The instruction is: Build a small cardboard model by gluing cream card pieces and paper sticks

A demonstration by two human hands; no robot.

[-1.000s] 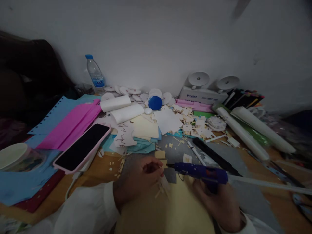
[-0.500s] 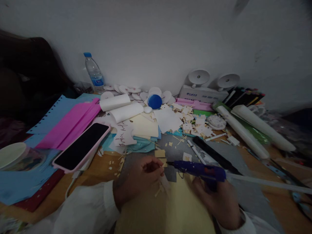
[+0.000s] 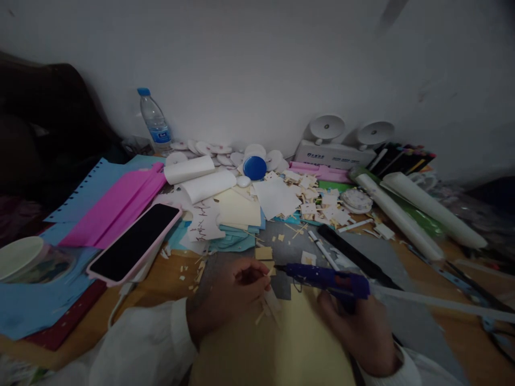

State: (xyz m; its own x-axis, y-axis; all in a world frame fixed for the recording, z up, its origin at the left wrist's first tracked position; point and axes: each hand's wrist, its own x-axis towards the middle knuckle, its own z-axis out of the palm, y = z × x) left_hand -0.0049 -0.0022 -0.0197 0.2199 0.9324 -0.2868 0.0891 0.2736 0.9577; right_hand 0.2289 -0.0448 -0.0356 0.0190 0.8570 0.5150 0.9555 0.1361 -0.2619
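My right hand (image 3: 360, 327) is wrapped round the handle of a dark blue glue gun (image 3: 328, 279), a long pale glue stick (image 3: 434, 304) jutting from its back. The gun's nozzle points left, close to the fingertips of my left hand (image 3: 235, 289). Those fingers are pinched on a small pale paper piece (image 3: 271, 303) with thin strips at its lower end; its exact shape is blurred. Beneath both hands lies a sheet of yellow card (image 3: 281, 348). Just beyond the left fingertips are small tan card squares (image 3: 263, 253) on the grey mat (image 3: 237, 260).
On the left are a phone (image 3: 137, 244), a lidded tub (image 3: 34, 260) and pink paper (image 3: 116, 206). A water bottle (image 3: 155, 120) stands by the wall. Small cut-out pieces (image 3: 317, 198) are heaped at the back, with white rolls (image 3: 402, 217) to their right.
Both hands stay almost in place. The glue gun has shifted very slightly left, and the view has moved a little.
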